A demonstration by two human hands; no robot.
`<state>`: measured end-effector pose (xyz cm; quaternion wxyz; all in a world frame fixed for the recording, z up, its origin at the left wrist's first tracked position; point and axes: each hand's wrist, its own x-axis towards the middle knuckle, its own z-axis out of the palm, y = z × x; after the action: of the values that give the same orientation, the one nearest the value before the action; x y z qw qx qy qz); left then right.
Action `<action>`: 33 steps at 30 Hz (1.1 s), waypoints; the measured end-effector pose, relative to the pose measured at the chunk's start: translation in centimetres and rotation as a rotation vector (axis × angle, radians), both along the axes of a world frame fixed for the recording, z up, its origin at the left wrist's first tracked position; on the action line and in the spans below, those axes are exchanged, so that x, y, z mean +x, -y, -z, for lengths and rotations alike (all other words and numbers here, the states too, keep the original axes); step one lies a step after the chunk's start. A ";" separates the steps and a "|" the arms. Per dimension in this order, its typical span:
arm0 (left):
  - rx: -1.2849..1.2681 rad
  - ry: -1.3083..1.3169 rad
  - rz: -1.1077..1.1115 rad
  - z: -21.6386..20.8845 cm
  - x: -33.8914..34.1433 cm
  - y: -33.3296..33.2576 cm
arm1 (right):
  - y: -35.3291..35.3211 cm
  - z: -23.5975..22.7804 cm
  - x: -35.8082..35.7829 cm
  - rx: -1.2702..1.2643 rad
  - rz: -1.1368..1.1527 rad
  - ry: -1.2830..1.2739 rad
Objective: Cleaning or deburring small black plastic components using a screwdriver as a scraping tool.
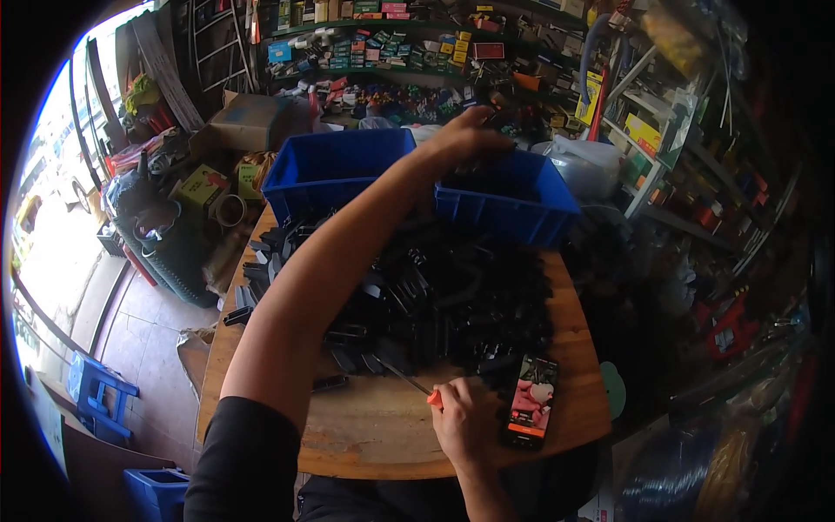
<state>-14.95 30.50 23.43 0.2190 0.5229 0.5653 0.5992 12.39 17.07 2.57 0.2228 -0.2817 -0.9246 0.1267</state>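
Observation:
My left arm reaches across the table, and my left hand is over the right blue bin, smeared by motion. Its fingers are too blurred to show whether they hold anything. Low at the table's front, my right hand is closed round the orange handle of a screwdriver. The thin metal shaft points up and left toward a large heap of black plastic parts spread over the wooden table. Dark contents show inside the right bin. Part of the heap is hidden behind my left forearm.
A second blue bin stands at the table's far left. Right of my right hand lies a phone with its screen lit. Blue stools stand on the floor at left. Crowded shelves line the back, with a cardboard box nearby.

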 end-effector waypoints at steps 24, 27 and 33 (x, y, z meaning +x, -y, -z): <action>-0.099 -0.836 -0.269 20.0 12.9 27.4 | -0.1 -1.1 0.5 -0.404 0.076 -0.332; -0.027 -0.849 -0.171 21.4 13.7 26.2 | 0.4 -1.3 0.0 -0.288 -0.129 -0.496; -0.122 -1.058 -0.061 21.9 15.1 29.2 | 0.3 -0.6 0.2 -0.261 -0.276 -0.371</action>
<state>0.18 1.29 1.49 -0.0833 0.7232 0.6473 0.2260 12.60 16.75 3.18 0.3307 -0.1512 -0.8735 0.3237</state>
